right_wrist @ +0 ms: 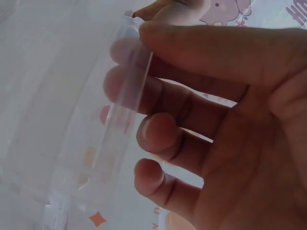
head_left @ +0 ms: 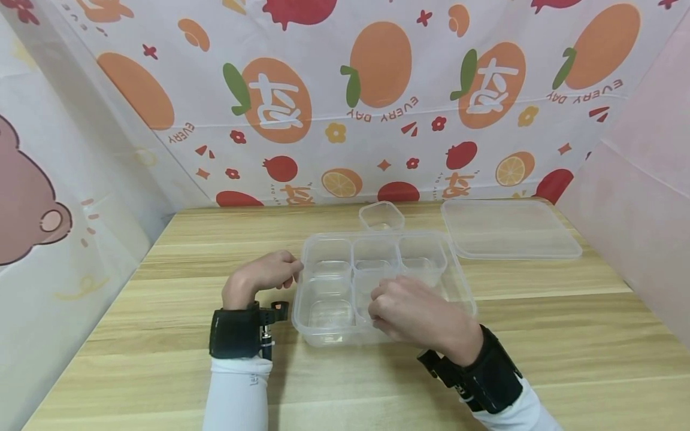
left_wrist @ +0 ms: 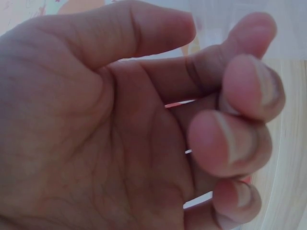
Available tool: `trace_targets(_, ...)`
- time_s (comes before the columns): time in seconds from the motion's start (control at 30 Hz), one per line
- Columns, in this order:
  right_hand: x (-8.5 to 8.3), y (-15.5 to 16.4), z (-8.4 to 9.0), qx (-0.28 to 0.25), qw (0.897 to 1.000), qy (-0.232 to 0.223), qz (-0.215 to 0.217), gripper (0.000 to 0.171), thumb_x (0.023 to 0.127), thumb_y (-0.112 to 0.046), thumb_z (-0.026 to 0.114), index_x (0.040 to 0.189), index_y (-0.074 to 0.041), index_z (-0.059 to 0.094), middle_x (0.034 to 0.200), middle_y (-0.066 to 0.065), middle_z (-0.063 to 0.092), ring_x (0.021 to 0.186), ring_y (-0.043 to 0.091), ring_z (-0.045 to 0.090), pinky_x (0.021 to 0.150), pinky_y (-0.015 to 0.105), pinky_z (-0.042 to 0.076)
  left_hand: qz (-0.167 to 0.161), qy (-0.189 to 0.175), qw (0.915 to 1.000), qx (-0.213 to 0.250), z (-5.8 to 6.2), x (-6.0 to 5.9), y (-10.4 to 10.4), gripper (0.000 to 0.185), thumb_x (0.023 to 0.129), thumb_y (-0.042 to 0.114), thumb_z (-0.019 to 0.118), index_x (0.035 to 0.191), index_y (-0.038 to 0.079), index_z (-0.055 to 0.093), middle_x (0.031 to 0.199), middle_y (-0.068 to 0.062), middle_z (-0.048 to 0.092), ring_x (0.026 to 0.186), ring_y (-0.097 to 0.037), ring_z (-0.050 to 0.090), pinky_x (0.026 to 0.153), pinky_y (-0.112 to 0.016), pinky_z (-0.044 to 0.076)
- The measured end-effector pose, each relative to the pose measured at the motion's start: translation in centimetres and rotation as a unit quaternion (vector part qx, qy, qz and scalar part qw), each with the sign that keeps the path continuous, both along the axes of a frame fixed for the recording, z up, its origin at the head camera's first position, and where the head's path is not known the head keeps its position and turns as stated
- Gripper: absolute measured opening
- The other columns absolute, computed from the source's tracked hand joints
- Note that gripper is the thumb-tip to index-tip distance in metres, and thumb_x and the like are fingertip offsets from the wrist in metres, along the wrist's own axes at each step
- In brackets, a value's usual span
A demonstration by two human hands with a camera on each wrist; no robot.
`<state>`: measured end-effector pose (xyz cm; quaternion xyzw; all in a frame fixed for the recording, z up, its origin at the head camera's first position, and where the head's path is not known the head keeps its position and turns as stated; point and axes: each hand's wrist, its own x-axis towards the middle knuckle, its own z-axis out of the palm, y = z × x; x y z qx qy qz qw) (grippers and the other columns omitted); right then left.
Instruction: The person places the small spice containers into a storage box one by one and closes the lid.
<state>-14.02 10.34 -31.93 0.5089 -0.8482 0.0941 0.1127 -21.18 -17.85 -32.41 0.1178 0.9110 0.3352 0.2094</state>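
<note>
A clear plastic divided box (head_left: 461,276) holding several small clear inner cups sits at the table's middle. My right hand (head_left: 375,309) reaches into its near middle section and pinches the thin clear wall of an inner cup (right_wrist: 117,124) between thumb and fingers (right_wrist: 158,134). My left hand (head_left: 293,270) lies against the box's left rim. In the left wrist view its fingers (left_wrist: 230,143) are loosely curled with nothing between them and the palm. One small clear cup (head_left: 381,215) stands alone just behind the box.
The box's flat clear lid (head_left: 509,230) lies at the back right of the wooden table (head_left: 162,335). Printed fabric walls close in the back and both sides. Bare wood lies in front of and to the left of the box.
</note>
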Motion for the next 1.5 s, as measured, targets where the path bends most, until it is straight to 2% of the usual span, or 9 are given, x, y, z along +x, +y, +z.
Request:
trace_targets(0.17,-0.1,-0.1,-0.3,-0.011,1.0,-0.02,-0.004,0.035,0.08,0.006,0.069,0.057,-0.015,0.054,0.06,-0.01,0.035,0.057,0.005,0.034,0.054,0.02,0.033,-0.001,0.0,1.0,0.0,0.0,0.0,0.0,0.032,0.097,0.012,0.042,0.075,0.002,0.063,0.059,0.0,0.043,0.056,-0.016,0.037,0.059,-0.032,0.029)
trace_targets(0.4,-0.1,-0.3,-0.7,-0.002,1.0,-0.006,-0.005,0.035,0.079,0.004,0.068,0.055,-0.017,0.051,0.06,-0.01,0.042,0.055,0.005,0.042,0.055,0.023,0.039,-0.003,0.001,1.0,-0.001,-0.1,0.0,0.0,0.032,0.097,0.013,0.043,0.074,0.002,0.062,0.059,0.0,0.043,0.055,-0.016,0.036,0.057,-0.031,0.028)
trace_targets(0.6,-0.1,-0.5,-0.9,0.002,1.0,-0.015,-0.013,0.035,0.08,0.005,0.067,0.055,-0.016,0.051,0.059,-0.009,0.041,0.055,0.004,0.04,0.055,0.023,0.039,-0.004,0.004,1.0,-0.001,-0.1,0.0,0.0,0.032,0.097,0.012,0.043,0.074,0.004,0.063,0.059,0.0,0.042,0.054,-0.016,0.036,0.057,-0.031,0.027)
trace_targets(0.8,-0.2,-0.6,-1.0,0.002,1.0,-0.023,-0.02,0.038,0.079,0.005,0.065,0.054,-0.016,0.047,0.059,-0.01,0.037,0.055,0.004,0.036,0.054,0.023,0.039,-0.004,0.005,1.0,-0.002,-0.1,0.0,0.0,0.032,0.096,0.012,0.042,0.075,0.001,0.063,0.058,0.0,0.042,0.054,-0.016,0.035,0.056,-0.031,0.027)
trace_targets(1.13,-0.4,-0.5,-1.2,0.0,0.999,-0.037,-0.022,0.039,0.079,0.005,0.064,0.054,-0.017,0.044,0.059,-0.01,0.032,0.055,0.004,0.031,0.052,0.02,0.033,-0.002,0.002,1.0,-0.004,0.0,0.0,0.0,0.031,0.096,0.012,0.043,0.074,0.002,0.062,0.059,0.0,0.042,0.055,-0.016,0.036,0.058,-0.031,0.029)
trace_targets(1.5,-0.2,-0.7,-1.0,0.003,0.998,-0.056,-0.021,0.041,0.084,0.0,0.065,0.054,-0.018,0.043,0.06,-0.011,0.031,0.056,0.003,0.028,0.051,0.02,0.032,0.003,0.002,1.0,-0.006,0.1,0.0,0.0,0.031,0.098,0.013,0.043,0.076,0.002,0.063,0.06,-0.001,0.043,0.056,-0.016,0.036,0.059,-0.032,0.03)
